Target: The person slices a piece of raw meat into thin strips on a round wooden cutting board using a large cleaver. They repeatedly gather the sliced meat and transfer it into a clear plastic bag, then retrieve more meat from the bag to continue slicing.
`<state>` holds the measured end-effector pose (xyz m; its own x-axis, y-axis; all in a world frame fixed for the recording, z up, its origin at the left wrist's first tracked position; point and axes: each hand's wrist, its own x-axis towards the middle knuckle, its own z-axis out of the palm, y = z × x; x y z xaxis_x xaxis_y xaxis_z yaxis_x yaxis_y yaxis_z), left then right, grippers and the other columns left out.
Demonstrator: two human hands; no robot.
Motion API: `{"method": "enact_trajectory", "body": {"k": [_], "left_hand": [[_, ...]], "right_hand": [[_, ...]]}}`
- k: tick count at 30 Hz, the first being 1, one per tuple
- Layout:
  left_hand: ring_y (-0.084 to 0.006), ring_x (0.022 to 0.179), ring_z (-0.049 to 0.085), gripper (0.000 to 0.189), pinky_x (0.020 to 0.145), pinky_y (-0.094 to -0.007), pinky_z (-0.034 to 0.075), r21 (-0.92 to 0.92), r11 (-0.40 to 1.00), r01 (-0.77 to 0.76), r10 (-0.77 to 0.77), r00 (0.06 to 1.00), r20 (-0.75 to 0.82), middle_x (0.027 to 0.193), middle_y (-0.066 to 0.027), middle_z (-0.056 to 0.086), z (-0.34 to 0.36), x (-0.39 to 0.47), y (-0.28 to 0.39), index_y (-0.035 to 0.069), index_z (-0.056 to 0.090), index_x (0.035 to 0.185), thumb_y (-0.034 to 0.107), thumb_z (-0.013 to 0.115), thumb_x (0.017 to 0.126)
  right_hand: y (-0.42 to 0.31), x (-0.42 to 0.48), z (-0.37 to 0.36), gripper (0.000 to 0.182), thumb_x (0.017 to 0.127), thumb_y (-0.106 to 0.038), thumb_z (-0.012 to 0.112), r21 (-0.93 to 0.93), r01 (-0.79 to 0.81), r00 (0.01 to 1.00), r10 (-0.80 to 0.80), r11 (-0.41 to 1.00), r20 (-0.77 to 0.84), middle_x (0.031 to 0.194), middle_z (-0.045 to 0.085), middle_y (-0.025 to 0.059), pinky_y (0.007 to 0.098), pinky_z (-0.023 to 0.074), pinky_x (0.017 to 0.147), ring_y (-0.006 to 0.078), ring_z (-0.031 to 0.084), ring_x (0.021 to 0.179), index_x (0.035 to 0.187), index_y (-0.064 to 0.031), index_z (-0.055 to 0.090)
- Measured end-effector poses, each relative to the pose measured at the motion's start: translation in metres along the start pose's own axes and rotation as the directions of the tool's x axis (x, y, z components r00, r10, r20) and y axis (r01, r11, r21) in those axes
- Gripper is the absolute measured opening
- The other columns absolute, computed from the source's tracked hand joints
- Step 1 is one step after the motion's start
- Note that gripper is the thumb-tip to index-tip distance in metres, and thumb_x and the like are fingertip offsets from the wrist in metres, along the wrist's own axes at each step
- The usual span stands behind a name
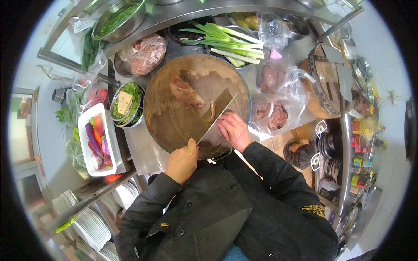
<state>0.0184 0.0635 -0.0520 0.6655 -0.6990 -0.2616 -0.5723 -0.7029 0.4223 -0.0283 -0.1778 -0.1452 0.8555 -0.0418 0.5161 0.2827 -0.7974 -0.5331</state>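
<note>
My left hand grips the handle of a cleaver, whose blade slants up and right across a round wooden chopping block. On the blade's right side rests my right hand, fingers bent and fingertips close to the blade. A small dark bit shows by those fingers; anything beneath them is hidden. A piece of raw meat lies on the block, left of the blade. Between meat and blade is a thin pale strip; I cannot tell whether it lies on the block or clings to the blade.
Bagged minced meat, a bowl of chopped greens and leeks border the block. Bagged meat sits at right, near another round wooden block. A white tub of vegetables stands left. A metal shelf crosses the back.
</note>
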Motion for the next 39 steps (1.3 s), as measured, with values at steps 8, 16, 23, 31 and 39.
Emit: {"method": "enact_trajectory", "body": {"k": [8, 16, 23, 31, 39], "left_hand": [[-0.0458, 0.068, 0.068, 0.022, 0.061, -0.0566, 0.052, 0.004, 0.998, -0.057, 0.057, 0.998, -0.038, 0.071, -0.0227, 0.068, -0.027, -0.001, -0.022, 0.002, 0.05, 0.104, 0.023, 0.057, 0.104], [-0.0483, 0.066, 0.066, 0.021, 0.06, -0.0588, 0.051, -0.061, 0.998, -0.018, 0.022, 0.997, 0.07, 0.068, -0.0252, 0.065, -0.033, -0.025, -0.022, 0.002, 0.048, 0.104, 0.021, 0.057, 0.105], [-0.0462, 0.065, 0.067, 0.023, 0.058, -0.0569, 0.053, -0.027, 1.0, 0.0, 0.002, 0.996, 0.088, 0.067, -0.024, 0.065, -0.03, -0.013, -0.008, 0.0, 0.048, 0.104, 0.021, 0.057, 0.105], [-0.0431, 0.066, 0.07, 0.02, 0.059, -0.0525, 0.056, 0.014, 0.999, -0.041, 0.041, 0.998, -0.055, 0.067, -0.0225, 0.067, 0.006, 0.03, 0.015, -0.001, 0.049, 0.103, 0.019, 0.055, 0.105], [-0.046, 0.062, 0.067, 0.025, 0.057, -0.0555, 0.052, -0.002, 0.996, -0.091, 0.091, 0.992, -0.09, 0.066, -0.0248, 0.065, 0.008, 0.036, -0.002, -0.004, 0.051, 0.107, 0.02, 0.056, 0.104]], "right_hand": [[0.001, 0.001, -0.001, 0.02, 0.082, -0.003, 0.077, -0.058, -0.001, 0.999, -0.001, 0.998, -0.037, 0.108, 0.069, 0.0099, 0.041, 0.0561, 0.092, 0.0315, 0.066, 0.107, 0.101, -0.0044, 0.071], [0.003, -0.002, 0.002, 0.019, 0.081, -0.001, 0.079, -0.014, -0.008, 0.999, 0.007, 1.0, -0.042, 0.106, 0.07, 0.0099, 0.0407, 0.0568, 0.089, 0.0315, 0.068, 0.102, 0.097, -0.0037, 0.072], [0.003, -0.002, 0.002, 0.02, 0.081, -0.003, 0.077, -0.009, -0.013, 1.0, 0.013, 1.0, -0.011, 0.11, 0.068, 0.0115, 0.0407, 0.0573, 0.091, 0.0318, 0.067, 0.106, 0.101, -0.0025, 0.071], [0.004, 0.0, 0.0, 0.021, 0.082, -0.004, 0.075, 0.009, -0.034, 0.999, 0.034, 0.999, 0.022, 0.11, 0.069, 0.012, 0.0432, 0.0558, 0.093, 0.0329, 0.066, 0.105, 0.103, -0.0028, 0.071], [0.033, 0.036, -0.012, 0.026, 0.105, -0.023, 0.063, 0.474, -0.551, 0.647, 0.711, 0.687, -0.277, 0.112, 0.063, 0.0124, 0.0364, 0.0501, 0.093, 0.0217, 0.062, 0.102, 0.119, -0.0007, 0.062]]}}
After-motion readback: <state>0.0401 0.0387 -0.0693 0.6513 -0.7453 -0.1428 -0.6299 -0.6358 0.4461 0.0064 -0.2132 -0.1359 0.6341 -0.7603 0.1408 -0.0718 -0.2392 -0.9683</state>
